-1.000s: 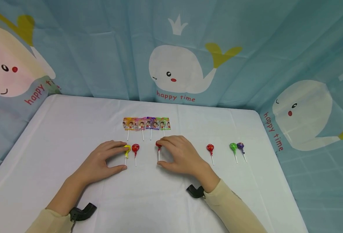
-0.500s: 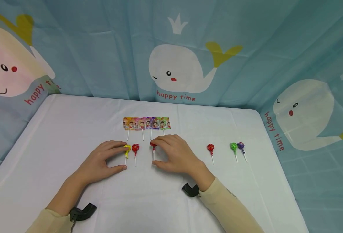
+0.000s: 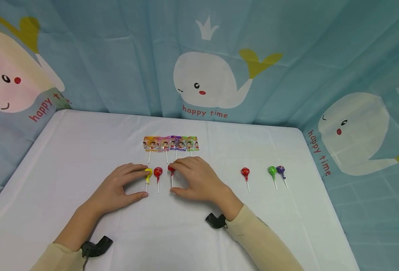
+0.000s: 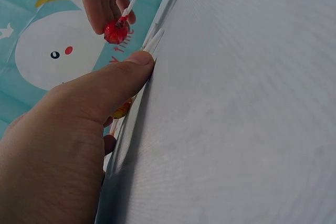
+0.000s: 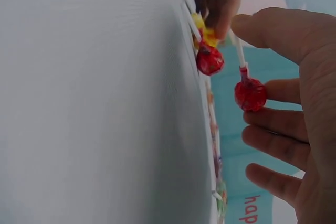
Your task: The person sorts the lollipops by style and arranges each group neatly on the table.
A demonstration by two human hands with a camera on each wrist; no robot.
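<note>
My left hand (image 3: 119, 184) holds a yellow-wrapped lollipop (image 3: 147, 181) lengthwise, fingers at its head and thumb at the stick's end. Just right of it a red lollipop (image 3: 157, 172) lies on the white cloth with its stick toward me. My right hand (image 3: 197, 180) pinches a second red lollipop (image 3: 172, 181) between thumb and fingers, a short gap right of the first. In the right wrist view this held red lollipop (image 5: 250, 94) has its stick end at the thumb and its head at the fingers. Fingers partly cover the yellow head in the head view.
Beyond the hands, several flat-wrapped lollipops (image 3: 164, 143) lie side by side in orange, pink, purple and green. To the right are another red lollipop (image 3: 245, 172), a green lollipop (image 3: 272, 171) and a purple lollipop (image 3: 280, 170). A blue curtain (image 3: 135, 75) borders the table.
My right hand has slid left with its red lollipop, closing the distance to the red one beside the yellow. The left hand keeps its place.
</note>
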